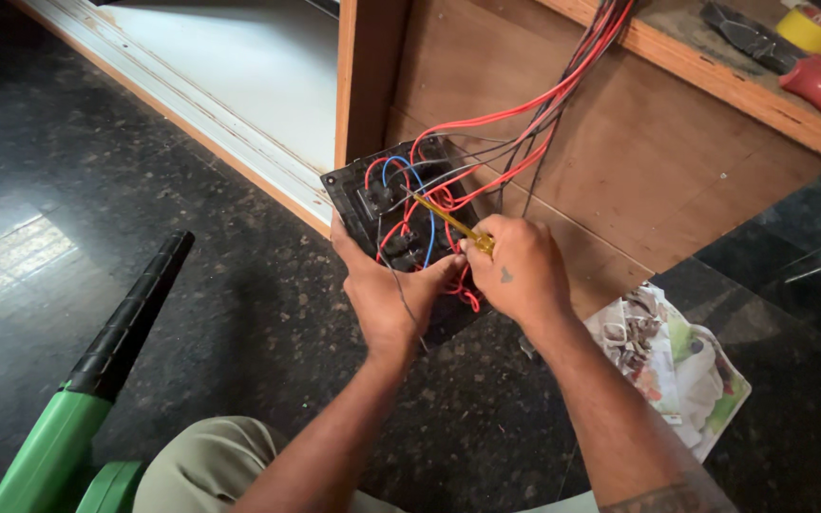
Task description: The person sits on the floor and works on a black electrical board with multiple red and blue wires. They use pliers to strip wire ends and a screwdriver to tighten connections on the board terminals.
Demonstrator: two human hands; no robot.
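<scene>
Floor (pixel 192 313) first, dark speckled stone filling most of my view, with the wooden cabinet side (pixel 639 142) rising at twelve o'clock. From its top a bundle of red and black wires (pixel 544 104) drops toward ten o'clock into the black switch plate (pixel 382 195), which I see from the back, tilted against the cabinet edge. At eight o'clock lies a green blower (pixel 59 446) with its black nozzle aimed up to one o'clock; at four o'clock sits crumpled printed paper (pixel 686 361). My left hand (pixel 387 294) cups the plate from below, thumb curled over the lower rim. My right hand (pixel 515 271) is closed tight round the yellow-handled screwdriver (pixel 453 223). That is the line that matters: its long axis runs from the right hand up toward ten o'clock, tip buried among the terminals. Right hand is the nearer one to the screws. Which terminal the tip meets I cannot tell; wire loops cover it, and the plate's lower corner is hidden by both hands.
</scene>
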